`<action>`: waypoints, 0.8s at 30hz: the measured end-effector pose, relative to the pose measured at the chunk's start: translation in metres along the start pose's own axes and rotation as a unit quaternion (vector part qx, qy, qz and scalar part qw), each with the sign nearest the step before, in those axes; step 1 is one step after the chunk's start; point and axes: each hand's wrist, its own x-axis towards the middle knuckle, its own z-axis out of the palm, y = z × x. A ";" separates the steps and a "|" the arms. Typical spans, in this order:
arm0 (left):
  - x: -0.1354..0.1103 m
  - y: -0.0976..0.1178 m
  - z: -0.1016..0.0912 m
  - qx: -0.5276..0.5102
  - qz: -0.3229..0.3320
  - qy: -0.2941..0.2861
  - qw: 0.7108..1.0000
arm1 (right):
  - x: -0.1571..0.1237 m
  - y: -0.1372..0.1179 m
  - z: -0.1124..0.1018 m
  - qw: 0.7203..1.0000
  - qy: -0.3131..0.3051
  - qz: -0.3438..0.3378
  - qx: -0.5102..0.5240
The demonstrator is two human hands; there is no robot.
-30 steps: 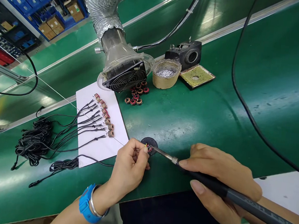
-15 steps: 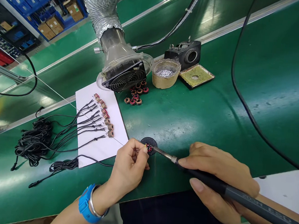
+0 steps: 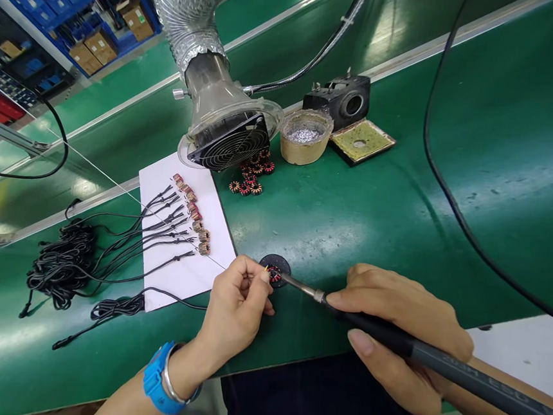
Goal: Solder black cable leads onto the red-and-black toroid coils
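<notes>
My left hand (image 3: 238, 307) is closed in a pinch. A short yellow wire (image 3: 266, 269) pokes out from its fingertips, beside a small red-and-black wound ring coil (image 3: 274, 274). That coil lies on a round black disc (image 3: 280, 263). A black cable (image 3: 176, 297) and a thin pale strand (image 3: 213, 262) both run to this hand; its fingers hide where they end. Wrapped around a soldering iron (image 3: 372, 329), my right hand (image 3: 403, 309) points the metal tip leftward at the coil's edge. Whether the tip touches cannot be made out.
A fume extractor (image 3: 234, 142) overhangs the bench. Behind are loose ring coils (image 3: 247, 182), a solder pot (image 3: 301, 148), a yellow sponge (image 3: 362, 141) and an iron stand (image 3: 339, 100). Leftward, a white board (image 3: 157, 291) bears coils and cable ends beside bundled cables (image 3: 61, 263).
Both hands and the iron have shifted very slightly left in the picture, along with most of the scene. The holds look the same.
</notes>
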 end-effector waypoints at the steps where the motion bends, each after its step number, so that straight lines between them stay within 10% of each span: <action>1: 0.000 0.000 0.000 -0.006 -0.001 0.001 1.000 | 0.000 0.000 0.000 1.000 0.004 0.000 0.001; 12: 0.000 0.007 -0.008 -0.005 -0.029 -0.046 0.998 | 0.011 0.003 0.009 0.997 0.036 0.027 -0.063; 24: -0.007 0.009 -0.018 0.031 0.004 -0.099 0.995 | 0.024 0.019 0.031 0.957 -0.177 -0.091 -0.211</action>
